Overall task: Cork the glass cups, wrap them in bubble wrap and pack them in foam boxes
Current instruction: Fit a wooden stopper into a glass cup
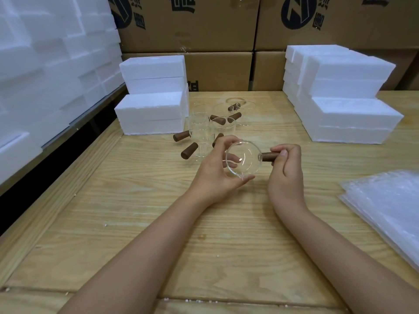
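My left hand (214,172) grips a clear glass cup (243,159) above the table's middle, its round mouth facing me. My right hand (286,171) pinches a brown wooden cork handle (268,156) that meets the cup's right side. Behind them stand several more glass cups (204,130) with brown handles (181,135) sticking out sideways. White foam boxes (152,114) are stacked at the back left, and more foam boxes (347,118) at the back right. A pile of bubble wrap sheets (387,209) lies at the right edge.
The wooden table (140,200) has a raised plank edge on the left. A wall of foam blocks (45,64) fills the left side. Cardboard cartons (217,23) stand along the back.
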`<state>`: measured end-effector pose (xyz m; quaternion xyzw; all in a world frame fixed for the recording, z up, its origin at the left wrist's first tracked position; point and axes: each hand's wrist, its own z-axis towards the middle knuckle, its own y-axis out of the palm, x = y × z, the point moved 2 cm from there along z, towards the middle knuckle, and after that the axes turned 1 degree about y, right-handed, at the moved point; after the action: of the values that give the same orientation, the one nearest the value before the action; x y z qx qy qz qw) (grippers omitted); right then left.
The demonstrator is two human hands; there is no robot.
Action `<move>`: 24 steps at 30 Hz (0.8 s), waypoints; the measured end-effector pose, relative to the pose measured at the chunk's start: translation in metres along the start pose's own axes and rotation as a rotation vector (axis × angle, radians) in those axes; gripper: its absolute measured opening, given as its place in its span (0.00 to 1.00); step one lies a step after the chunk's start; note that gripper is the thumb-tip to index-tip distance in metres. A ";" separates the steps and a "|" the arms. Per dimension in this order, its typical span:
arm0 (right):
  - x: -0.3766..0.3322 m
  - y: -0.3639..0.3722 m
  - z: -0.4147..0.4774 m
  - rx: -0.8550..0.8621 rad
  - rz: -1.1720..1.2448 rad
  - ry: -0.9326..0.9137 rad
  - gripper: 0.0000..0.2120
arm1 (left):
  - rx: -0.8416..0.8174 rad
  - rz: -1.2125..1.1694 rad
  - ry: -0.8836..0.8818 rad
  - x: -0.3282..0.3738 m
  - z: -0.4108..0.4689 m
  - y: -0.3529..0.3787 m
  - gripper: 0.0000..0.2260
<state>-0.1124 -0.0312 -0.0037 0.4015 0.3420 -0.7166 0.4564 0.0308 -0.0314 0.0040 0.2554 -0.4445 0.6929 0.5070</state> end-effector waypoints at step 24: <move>-0.024 0.009 -0.008 -0.198 -0.204 0.291 0.40 | -0.006 0.204 0.149 -0.004 -0.002 0.003 0.28</move>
<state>-0.0956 -0.0184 0.0126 0.4171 0.5120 -0.6566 0.3645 0.0299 -0.0318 -0.0011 0.1551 -0.4312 0.7566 0.4664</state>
